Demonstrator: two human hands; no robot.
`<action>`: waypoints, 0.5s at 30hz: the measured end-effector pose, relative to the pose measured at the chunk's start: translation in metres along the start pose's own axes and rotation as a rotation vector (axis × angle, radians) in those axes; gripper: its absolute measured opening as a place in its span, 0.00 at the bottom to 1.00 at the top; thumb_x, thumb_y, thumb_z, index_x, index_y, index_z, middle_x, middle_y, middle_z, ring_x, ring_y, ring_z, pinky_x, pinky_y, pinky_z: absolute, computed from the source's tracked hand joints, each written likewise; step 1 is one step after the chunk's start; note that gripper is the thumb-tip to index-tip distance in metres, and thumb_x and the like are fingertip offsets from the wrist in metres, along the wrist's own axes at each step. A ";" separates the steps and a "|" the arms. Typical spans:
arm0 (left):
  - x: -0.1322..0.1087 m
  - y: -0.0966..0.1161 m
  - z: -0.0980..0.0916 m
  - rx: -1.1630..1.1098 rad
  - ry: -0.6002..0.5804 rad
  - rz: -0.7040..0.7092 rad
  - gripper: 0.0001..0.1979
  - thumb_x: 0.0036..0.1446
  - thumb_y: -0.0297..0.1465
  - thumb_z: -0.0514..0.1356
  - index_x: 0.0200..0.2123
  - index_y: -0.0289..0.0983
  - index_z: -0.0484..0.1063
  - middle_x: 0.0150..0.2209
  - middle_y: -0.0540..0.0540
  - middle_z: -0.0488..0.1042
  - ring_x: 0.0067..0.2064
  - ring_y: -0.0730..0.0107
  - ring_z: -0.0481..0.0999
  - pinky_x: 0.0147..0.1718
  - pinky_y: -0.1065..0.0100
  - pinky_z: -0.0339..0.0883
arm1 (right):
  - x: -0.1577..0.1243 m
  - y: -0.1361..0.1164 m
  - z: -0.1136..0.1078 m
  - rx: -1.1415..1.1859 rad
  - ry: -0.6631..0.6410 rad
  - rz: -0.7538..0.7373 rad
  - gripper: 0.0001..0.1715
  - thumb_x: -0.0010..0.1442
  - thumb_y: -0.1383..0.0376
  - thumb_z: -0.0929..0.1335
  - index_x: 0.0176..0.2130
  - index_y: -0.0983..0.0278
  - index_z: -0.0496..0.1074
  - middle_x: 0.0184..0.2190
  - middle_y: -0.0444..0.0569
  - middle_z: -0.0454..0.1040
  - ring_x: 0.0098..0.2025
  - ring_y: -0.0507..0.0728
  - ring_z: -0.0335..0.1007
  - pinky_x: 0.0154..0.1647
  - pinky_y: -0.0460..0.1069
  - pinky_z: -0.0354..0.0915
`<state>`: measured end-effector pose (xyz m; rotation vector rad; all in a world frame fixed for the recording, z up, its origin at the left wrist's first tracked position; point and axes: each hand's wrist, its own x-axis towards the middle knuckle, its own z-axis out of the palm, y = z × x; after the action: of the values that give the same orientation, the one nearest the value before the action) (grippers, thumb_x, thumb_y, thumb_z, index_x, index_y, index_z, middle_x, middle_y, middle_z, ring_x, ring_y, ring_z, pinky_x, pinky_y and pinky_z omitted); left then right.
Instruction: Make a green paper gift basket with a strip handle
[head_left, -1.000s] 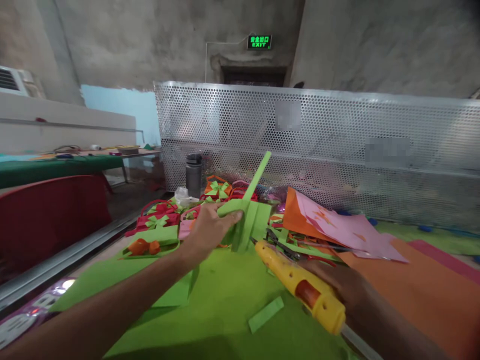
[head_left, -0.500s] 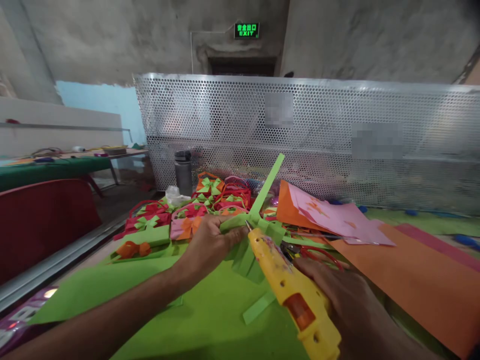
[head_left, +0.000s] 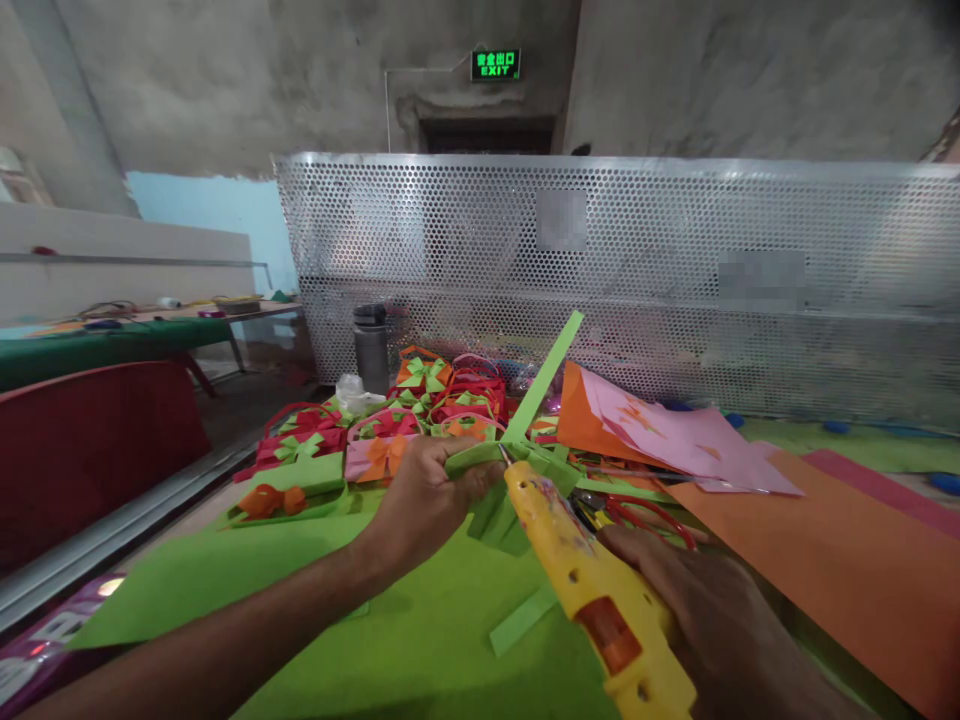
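Hands: two, one person. Left hand [head_left: 427,500] is pinching the green piece [head_left: 504,525] between thumb and fingers, by its upper left flap. Right hand [head_left: 701,600] is closing around one yellow glue gun [head_left: 574,555]. The piece is sitting mid-view, tilted, between the hands and over the green sheet [head_left: 405,640]. The nozzle [head_left: 506,456] is pointing at the flap beside the thumb, probably touching, though contact is too fine to confirm.

Strips: two. The long strip [head_left: 545,377] is slanting up from the piece; the short strip [head_left: 521,622] is lying on the sheet, the gun covering its right end.

Bottle [head_left: 370,350]: one, standing behind the bags [head_left: 300,440]. Bags are overlapping too much for a count. Orange bow [head_left: 270,501]: one, sitting left of the left hand.

Hidden: the gun's trigger and most of the right fingers; cannot tell how these are lying. The gun's rear is running off the bottom edge. Red handles [head_left: 664,512] are showing behind the gun, the rest being masked. A purple object [head_left: 45,645] is being cut off at lower left.
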<state>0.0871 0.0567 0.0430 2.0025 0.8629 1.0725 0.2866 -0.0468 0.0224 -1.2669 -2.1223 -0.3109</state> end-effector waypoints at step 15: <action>-0.002 0.004 0.001 0.015 -0.002 -0.011 0.11 0.51 0.34 0.58 0.23 0.32 0.72 0.19 0.51 0.64 0.22 0.77 0.57 0.19 0.74 0.51 | -0.005 0.004 0.004 0.010 -0.018 0.014 0.05 0.53 0.65 0.63 0.34 0.61 0.64 0.21 0.40 0.69 0.16 0.49 0.58 0.17 0.45 0.49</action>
<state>0.0881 0.0525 0.0449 2.0086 0.8828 1.0602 0.2901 -0.0457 0.0157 -1.2836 -2.1264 -0.2836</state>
